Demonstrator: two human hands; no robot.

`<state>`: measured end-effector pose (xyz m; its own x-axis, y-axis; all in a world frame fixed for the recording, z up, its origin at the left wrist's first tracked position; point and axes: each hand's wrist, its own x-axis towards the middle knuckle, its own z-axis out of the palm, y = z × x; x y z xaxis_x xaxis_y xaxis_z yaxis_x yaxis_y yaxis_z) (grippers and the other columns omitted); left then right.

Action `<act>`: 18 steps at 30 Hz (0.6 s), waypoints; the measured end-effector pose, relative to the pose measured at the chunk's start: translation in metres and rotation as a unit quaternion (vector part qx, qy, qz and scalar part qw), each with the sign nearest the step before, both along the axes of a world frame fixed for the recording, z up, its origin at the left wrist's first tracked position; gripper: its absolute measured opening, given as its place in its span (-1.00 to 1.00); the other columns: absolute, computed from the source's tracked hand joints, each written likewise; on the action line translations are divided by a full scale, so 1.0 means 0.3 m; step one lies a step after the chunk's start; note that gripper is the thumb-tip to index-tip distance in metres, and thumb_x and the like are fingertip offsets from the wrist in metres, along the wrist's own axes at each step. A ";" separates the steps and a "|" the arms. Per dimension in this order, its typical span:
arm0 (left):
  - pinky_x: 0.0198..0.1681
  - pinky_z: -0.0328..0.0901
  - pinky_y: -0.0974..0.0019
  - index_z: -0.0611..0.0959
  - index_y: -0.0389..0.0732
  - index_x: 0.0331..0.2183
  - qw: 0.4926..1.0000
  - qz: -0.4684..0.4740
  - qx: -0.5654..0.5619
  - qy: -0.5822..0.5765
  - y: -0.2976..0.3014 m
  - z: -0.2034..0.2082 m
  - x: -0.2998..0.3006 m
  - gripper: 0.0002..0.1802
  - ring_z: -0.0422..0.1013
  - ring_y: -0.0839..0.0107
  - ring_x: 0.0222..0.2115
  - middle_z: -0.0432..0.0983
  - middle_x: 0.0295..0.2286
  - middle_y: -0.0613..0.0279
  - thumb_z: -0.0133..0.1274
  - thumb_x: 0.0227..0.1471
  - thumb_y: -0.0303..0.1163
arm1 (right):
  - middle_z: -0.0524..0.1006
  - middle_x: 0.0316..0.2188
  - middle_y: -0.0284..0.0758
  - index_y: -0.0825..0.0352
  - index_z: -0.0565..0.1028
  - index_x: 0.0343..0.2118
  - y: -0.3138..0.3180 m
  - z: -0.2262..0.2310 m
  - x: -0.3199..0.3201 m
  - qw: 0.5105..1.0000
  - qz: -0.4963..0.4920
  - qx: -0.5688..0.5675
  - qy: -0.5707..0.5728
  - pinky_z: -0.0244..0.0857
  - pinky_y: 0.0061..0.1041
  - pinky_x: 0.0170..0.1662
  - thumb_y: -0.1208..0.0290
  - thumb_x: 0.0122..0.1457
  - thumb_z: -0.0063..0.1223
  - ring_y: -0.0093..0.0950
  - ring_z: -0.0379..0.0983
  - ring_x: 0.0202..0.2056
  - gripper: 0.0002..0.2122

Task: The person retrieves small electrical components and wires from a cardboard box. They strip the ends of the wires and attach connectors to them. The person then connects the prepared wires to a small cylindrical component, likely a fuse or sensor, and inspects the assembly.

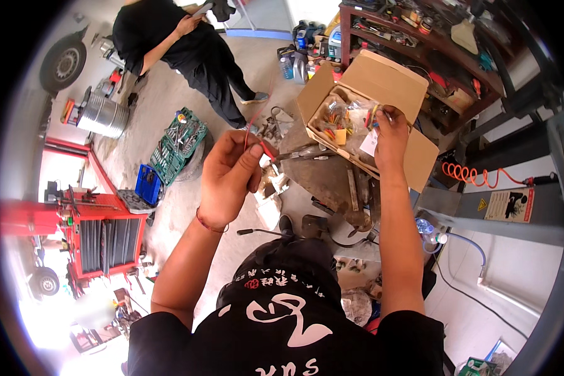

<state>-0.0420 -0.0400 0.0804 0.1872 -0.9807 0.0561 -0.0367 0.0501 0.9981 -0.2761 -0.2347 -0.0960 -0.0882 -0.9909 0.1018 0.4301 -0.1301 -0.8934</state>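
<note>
My left hand (pixel 230 178) is raised in front of me, thumb and fingers pinched on a thin red wire (pixel 251 119). One stretch of the wire rises above the fist and a short red end (pixel 269 152) pokes out to the right. My right hand (pixel 390 138) reaches into an open cardboard box (pixel 382 75), its fingers closed at a small bunch of thin coloured pieces (pixel 371 117). Inside the box lie clear plastic bags (pixel 359 113), more thin yellow, red and green pieces (pixel 337 120) and a white paper slip (pixel 369 143).
Below the box stands a dark, worn work surface (pixel 319 182) with metal tools. A person in black (pixel 182 56) stands ahead. Left are a green socket set (pixel 178 144), a metal drum (pixel 103 116) and a red tool cabinet (pixel 106 238). A cluttered shelf (pixel 420 37) is far right.
</note>
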 end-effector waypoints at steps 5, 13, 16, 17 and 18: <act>-0.72 0.04 0.56 0.46 -0.27 -0.21 0.995 0.026 0.054 0.079 0.064 -0.054 0.039 -0.84 0.20 0.63 -0.73 0.55 -0.30 0.07 -0.03 0.25 -0.38 | 0.50 -0.08 -0.07 0.39 0.48 -0.11 -0.106 -0.290 0.063 0.884 -0.058 -0.020 0.464 0.32 -0.32 0.04 0.31 0.12 0.18 -0.18 0.48 -0.06 -0.68; -0.66 0.12 0.50 0.53 -0.25 -0.23 0.949 0.025 0.047 0.310 0.191 -0.039 0.138 -0.81 0.31 0.55 -0.61 0.52 -0.33 0.17 0.05 0.22 -0.33 | 0.52 -0.27 -0.29 0.41 0.42 -0.09 0.523 0.401 0.311 0.949 0.309 -0.044 0.038 0.41 -0.50 -0.22 0.52 0.22 0.11 -0.52 0.48 -0.29 -0.78; -0.65 0.12 0.48 0.54 -0.25 -0.19 0.969 0.019 0.023 0.246 0.277 -0.016 0.181 -0.80 0.30 0.54 -0.61 0.51 -0.32 0.16 0.05 0.22 -0.33 | 0.52 -0.34 -0.30 0.41 0.43 -0.13 0.657 0.477 0.443 0.931 0.341 -0.101 0.083 0.42 -0.50 -0.29 0.54 0.24 0.08 -0.51 0.47 -0.38 -0.82; -0.64 0.13 0.48 0.53 -0.29 -0.17 0.973 0.026 0.022 0.229 0.311 0.003 0.195 -0.77 0.29 0.54 -0.60 0.51 -0.32 0.14 0.00 0.25 -0.32 | 0.53 -0.34 -0.30 0.41 0.42 -0.13 0.687 0.484 0.476 0.929 0.336 -0.115 0.105 0.42 -0.50 -0.30 0.55 0.24 0.08 -0.50 0.48 -0.38 -0.83; -0.63 0.13 0.48 0.53 -0.31 -0.17 0.970 0.029 0.007 0.242 0.350 0.013 0.218 -0.76 0.29 0.54 -0.60 0.51 -0.33 0.13 -0.02 0.26 -0.32 | 0.53 -0.35 -0.30 0.40 0.43 -0.13 0.704 0.488 0.500 0.931 0.348 -0.090 0.061 0.42 -0.50 -0.31 0.55 0.23 0.09 -0.50 0.48 -0.38 -0.83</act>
<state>0.0234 0.0650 0.0844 0.2430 -0.9679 -0.0643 0.4330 0.0489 0.9000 -0.1261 -0.0234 0.0505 0.5914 -0.7698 0.2402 0.3641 -0.0108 -0.9313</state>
